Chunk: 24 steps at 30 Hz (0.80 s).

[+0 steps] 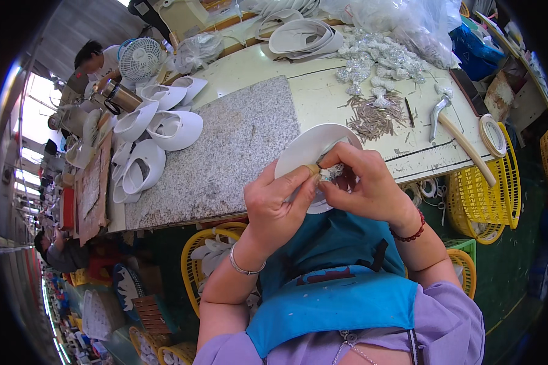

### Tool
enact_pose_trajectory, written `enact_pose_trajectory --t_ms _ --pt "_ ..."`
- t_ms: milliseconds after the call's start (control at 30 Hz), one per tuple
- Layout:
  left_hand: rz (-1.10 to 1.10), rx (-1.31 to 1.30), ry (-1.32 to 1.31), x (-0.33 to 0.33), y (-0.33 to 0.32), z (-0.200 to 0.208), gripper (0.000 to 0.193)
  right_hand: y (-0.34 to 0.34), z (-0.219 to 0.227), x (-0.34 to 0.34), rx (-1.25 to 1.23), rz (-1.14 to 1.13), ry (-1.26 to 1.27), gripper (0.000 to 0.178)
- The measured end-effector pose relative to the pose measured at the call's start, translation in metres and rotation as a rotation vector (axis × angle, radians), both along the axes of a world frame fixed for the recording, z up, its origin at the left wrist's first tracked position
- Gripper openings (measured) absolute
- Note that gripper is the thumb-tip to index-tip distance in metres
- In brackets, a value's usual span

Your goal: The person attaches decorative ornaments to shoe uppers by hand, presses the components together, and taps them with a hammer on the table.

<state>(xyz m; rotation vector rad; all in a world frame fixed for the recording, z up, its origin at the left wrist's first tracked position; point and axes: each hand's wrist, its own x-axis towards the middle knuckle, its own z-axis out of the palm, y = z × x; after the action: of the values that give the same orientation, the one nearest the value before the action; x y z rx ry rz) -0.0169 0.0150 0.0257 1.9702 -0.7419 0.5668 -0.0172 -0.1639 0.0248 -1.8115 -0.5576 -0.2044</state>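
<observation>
Before my chest, at the table's front edge, both hands hold a smooth white curved piece (303, 147) like a visor or shoe upper. My left hand (274, 204) is closed, its thumb and forefinger pinching at the middle of the piece. Opposite it, my right hand (368, 185) is closed too, with bent fingers round a small silvery clump (331, 173). The thumbs and fingertips of both hands meet there. How the clump joins the white piece is hidden by my fingers.
A grey speckled slab (225, 140) lies on the white table, with several white pieces (175, 130) to its left. At the right are glittery silver clumps (380, 61), thin brown strips (377, 117), a hammer (463, 143) and a tape roll (492, 135). Yellow baskets (478, 201) stand below.
</observation>
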Motion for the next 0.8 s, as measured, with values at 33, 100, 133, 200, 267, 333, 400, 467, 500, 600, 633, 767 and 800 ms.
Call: enact_pose_trajectory --t_ms 33,100,133,200,267,333,400,467,500,600,633,767,800 --pt "0.001 -0.005 0.004 0.0 0.0 -0.001 0.015 0.001 0.0 0.0 -0.012 -0.007 -0.008 0.019" --pt "0.002 -0.008 0.01 -0.002 -0.001 -0.003 0.015 0.003 -0.001 0.0 -0.026 -0.018 -0.052 0.019" --pt "0.01 -0.039 0.035 -0.004 -0.002 -0.003 0.015 0.004 -0.002 0.0 -0.044 -0.031 -0.098 0.019" --pt "0.018 -0.069 0.064 -0.006 -0.003 -0.003 0.016 0.008 -0.006 0.001 -0.042 -0.068 -0.152 0.019" --pt "0.037 -0.032 0.086 -0.005 -0.003 -0.003 0.015 0.008 -0.012 0.002 -0.041 -0.107 -0.208 0.018" --pt "0.01 -0.028 0.168 -0.004 -0.001 -0.006 0.016 0.007 -0.019 0.003 -0.022 -0.119 -0.201 0.018" --pt "-0.016 -0.025 0.251 -0.004 -0.001 -0.01 0.017 0.009 -0.024 0.004 -0.022 -0.155 -0.225 0.017" --pt "-0.022 -0.073 0.262 -0.006 -0.003 -0.014 0.025 0.01 -0.028 0.007 -0.022 -0.192 -0.249 0.017" --pt "-0.024 -0.074 0.265 -0.006 -0.006 -0.015 0.025 0.01 -0.029 0.009 -0.067 -0.237 -0.334 0.017" --pt "0.021 -0.31 0.263 -0.009 -0.016 -0.017 0.035 0.013 -0.03 0.01 -0.108 -0.312 -0.435 0.018" --pt "-0.038 -0.433 0.326 -0.01 -0.02 -0.015 0.038 0.014 -0.03 0.01 -0.108 -0.345 -0.45 0.019" --pt "-0.097 -0.511 0.525 -0.012 -0.013 -0.018 0.035 0.015 -0.03 0.011 -0.073 -0.376 -0.467 0.019" --pt "-0.096 -0.51 0.526 -0.013 -0.012 -0.017 0.035 0.015 -0.031 0.011 -0.093 -0.379 -0.473 0.02"
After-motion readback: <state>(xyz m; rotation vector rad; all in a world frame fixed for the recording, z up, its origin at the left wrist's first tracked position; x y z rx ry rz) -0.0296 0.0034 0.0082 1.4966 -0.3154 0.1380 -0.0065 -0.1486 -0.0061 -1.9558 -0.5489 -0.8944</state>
